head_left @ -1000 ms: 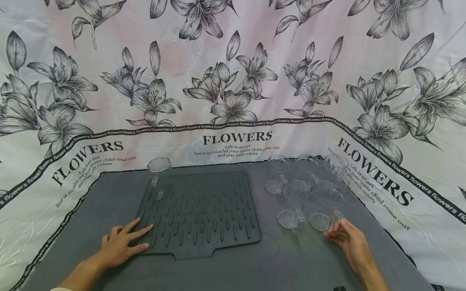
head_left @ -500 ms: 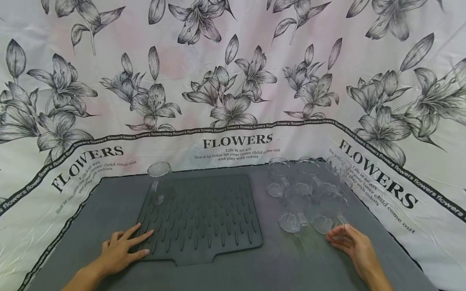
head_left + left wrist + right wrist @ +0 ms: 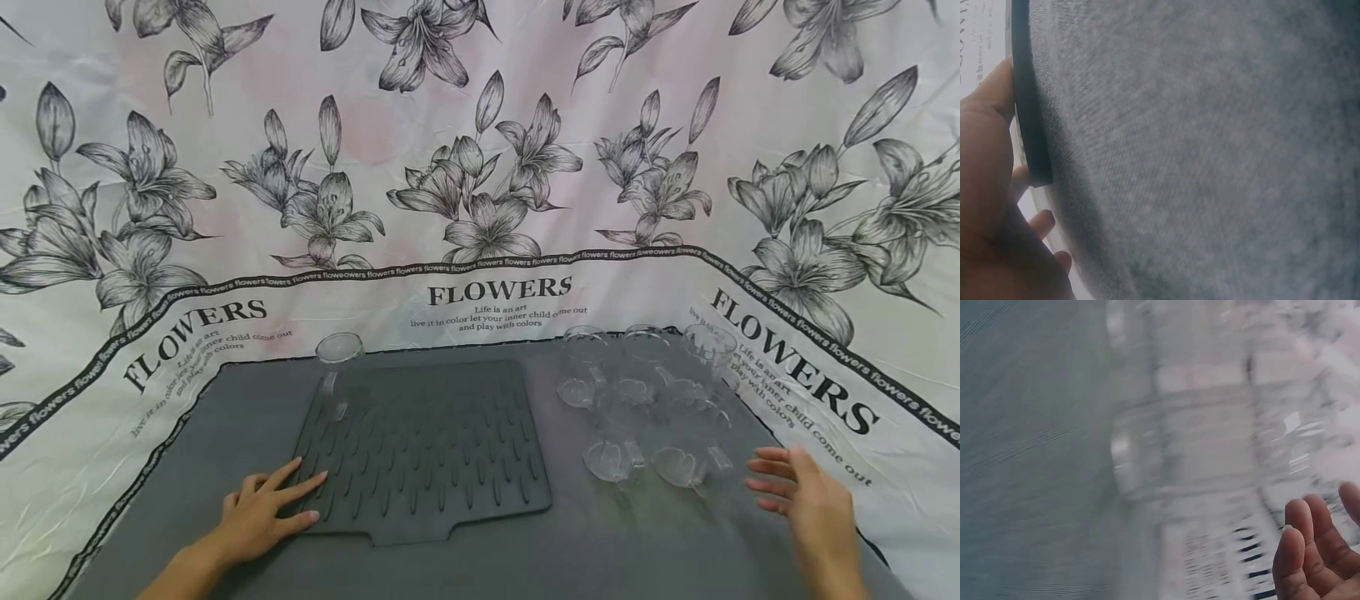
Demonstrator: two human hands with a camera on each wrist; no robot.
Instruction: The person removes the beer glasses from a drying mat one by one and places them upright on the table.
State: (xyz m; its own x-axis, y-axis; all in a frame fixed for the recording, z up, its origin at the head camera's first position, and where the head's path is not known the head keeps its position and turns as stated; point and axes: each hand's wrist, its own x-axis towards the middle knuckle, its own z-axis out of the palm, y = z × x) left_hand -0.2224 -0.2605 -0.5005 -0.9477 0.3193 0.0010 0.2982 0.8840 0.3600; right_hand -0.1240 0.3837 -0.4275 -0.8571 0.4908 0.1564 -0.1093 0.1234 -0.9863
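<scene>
My left hand (image 3: pixel 258 518) rests on the near left edge of a dark grey ridged mat (image 3: pixel 408 527), fingers spread over it. The left wrist view has the mat's edge (image 3: pixel 1027 112) beside the thumb. On the mat's far left corner stands one clear mug (image 3: pixel 339 348). My right hand (image 3: pixel 810 504) is off to the right of several clear mugs, holding nothing, its fingers extended. Nearest to it is the front right mug (image 3: pixel 681 467), apart from the fingertips. A blurred clear mug (image 3: pixel 1188 450) lies left of the fingers (image 3: pixel 1291 553) in the right wrist view.
More clear mugs stand close together behind, among them the front left one (image 3: pixel 609 462) and a back left one (image 3: pixel 577 392). Grey cloth (image 3: pixel 540 562) covers the table. A flower-printed curtain (image 3: pixel 480 317) closes off the back and both sides.
My right hand has left the handle of the front right mug and moved right, its fingers opening. That mug stays in its place. The left hand has stayed on the mat.
</scene>
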